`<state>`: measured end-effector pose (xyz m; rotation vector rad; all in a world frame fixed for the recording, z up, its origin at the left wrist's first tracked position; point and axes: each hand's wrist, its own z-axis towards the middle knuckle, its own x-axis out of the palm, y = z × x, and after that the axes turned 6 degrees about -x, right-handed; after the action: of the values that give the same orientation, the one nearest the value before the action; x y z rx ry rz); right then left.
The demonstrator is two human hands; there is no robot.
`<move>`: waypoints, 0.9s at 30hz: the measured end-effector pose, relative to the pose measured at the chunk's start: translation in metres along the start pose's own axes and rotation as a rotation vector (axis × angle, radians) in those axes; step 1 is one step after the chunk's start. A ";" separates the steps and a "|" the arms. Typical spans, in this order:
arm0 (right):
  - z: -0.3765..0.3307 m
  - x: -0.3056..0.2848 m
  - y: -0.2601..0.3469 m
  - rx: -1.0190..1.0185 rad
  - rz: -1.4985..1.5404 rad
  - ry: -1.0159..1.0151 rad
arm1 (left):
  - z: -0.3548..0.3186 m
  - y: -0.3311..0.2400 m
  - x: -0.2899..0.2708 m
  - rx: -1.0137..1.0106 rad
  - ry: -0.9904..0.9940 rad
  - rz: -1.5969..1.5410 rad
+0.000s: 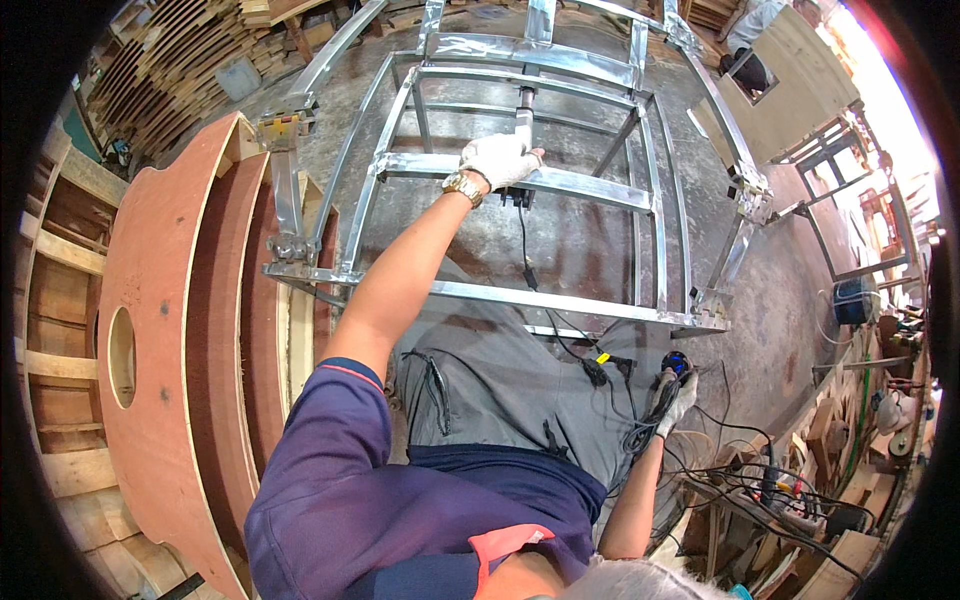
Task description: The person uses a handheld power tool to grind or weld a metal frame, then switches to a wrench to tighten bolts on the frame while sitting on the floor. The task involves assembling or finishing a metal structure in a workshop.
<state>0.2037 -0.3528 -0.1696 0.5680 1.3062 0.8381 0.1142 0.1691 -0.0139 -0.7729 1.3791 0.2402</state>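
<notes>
My left hand (498,163), in a white work glove with a watch at the wrist, is closed over a corded power tool at a crossbar of the welded metal frame (590,187). The tool's silver nose (525,115) points away from me, and its black cord (524,245) hangs toward me. Its exact kind is partly hidden by the glove. Low on the right, my gloved right hand (680,405) grips a round black-and-blue object (677,364). A coiled black cable (648,430) lies against that hand. Cable connectors (612,366) rest by my leg.
Curved plywood panels (150,320) stand close on my left. Stacked wood strips (160,70) lie at the far left. On the right are tangled cables (770,490), wood offcuts (850,430) and another metal frame (840,200). A person (755,30) is at the far right.
</notes>
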 end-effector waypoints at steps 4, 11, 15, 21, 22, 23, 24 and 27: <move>-0.005 -0.006 0.008 -0.061 -0.088 0.009 | 0.001 0.002 0.001 0.001 0.001 0.004; -0.004 -0.004 -0.001 -0.050 -0.020 -0.014 | 0.001 0.002 0.004 0.009 -0.010 0.008; -0.007 -0.007 0.007 -0.070 -0.082 -0.013 | 0.003 0.003 0.005 0.001 0.007 0.018; -0.007 -0.008 0.019 -0.045 -0.076 -0.007 | 0.004 0.004 0.007 0.024 -0.007 0.022; -0.007 -0.008 0.020 -0.017 -0.054 -0.002 | 0.004 0.005 0.007 0.027 -0.009 0.024; -0.007 -0.008 0.021 -0.015 -0.065 -0.004 | 0.004 0.005 0.007 0.028 -0.005 0.025; -0.007 -0.008 0.022 -0.013 -0.076 -0.007 | 0.004 0.005 0.007 0.029 0.000 0.026; -0.009 -0.010 0.027 -0.061 -0.086 -0.016 | 0.004 0.005 0.007 0.024 -0.008 0.026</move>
<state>0.1884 -0.3451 -0.1446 0.4663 1.2771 0.7984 0.1161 0.1730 -0.0222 -0.7332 1.3833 0.2463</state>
